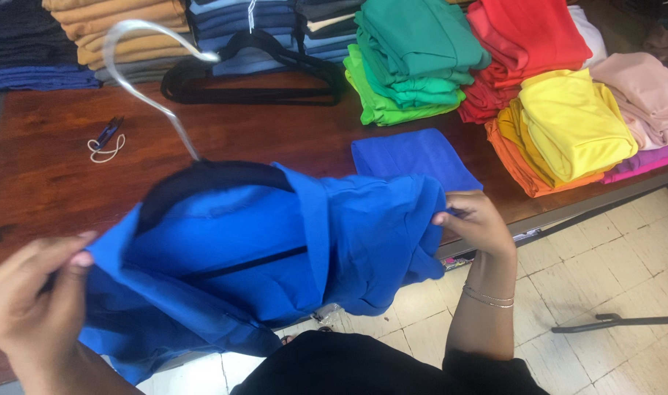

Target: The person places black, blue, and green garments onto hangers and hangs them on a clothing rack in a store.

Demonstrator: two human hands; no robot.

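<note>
Above the tabletop [48,175], the blue shirt [275,249] on its black hanger [202,183] looks light, soft and floppy, best held at the edges where the left hand [27,300] at eight o'clock and right hand [476,219] at three o'clock have fingers pinched shut on its cloth.

small white tag [252,14], perhaps, on blue stack

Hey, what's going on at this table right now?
A person holds a blue garment that hangs on a black hanger, the left hand pinching one edge and the right hand gripping the other. On the wooden table behind lie stacks of folded clothes in many colours, spare black hangers and a folded blue piece.
</note>
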